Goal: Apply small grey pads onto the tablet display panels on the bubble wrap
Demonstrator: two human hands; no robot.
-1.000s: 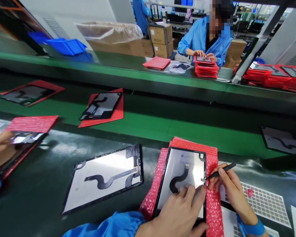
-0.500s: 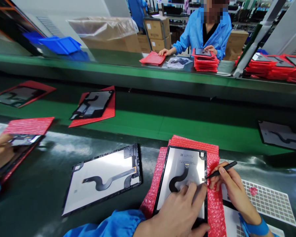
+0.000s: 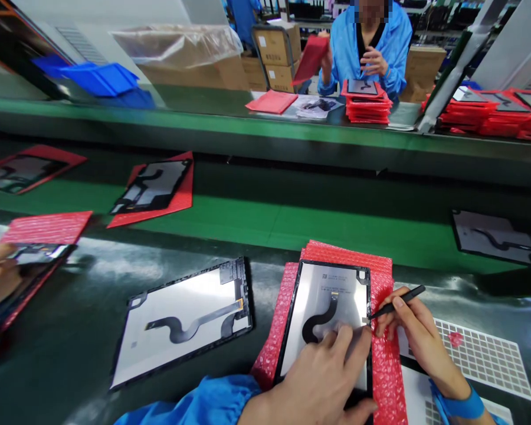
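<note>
A tablet display panel with a black frame and a curved black ribbon cable lies on red bubble-wrap sleeves. Across its lower half my left hand lies flat, fingers stretched out, the index fingertip by the right edge. Pinched in my right hand are black tweezers, their tip at the panel's right edge just above that fingertip. Another display panel rests on the bench to the left, its grey cable facing up. My left hand covers part of the nearer panel.
White grid sheets lie right of my hand. Beyond the bench, a green belt carries panels, some on red sleeves. A co-worker's hand holds a panel at left. Opposite, a person in blue sits behind red sleeve stacks.
The person opposite has lifted a red sleeve. The panels on the belt have shifted slightly left. My hands and the tweezers stay nearly still.
</note>
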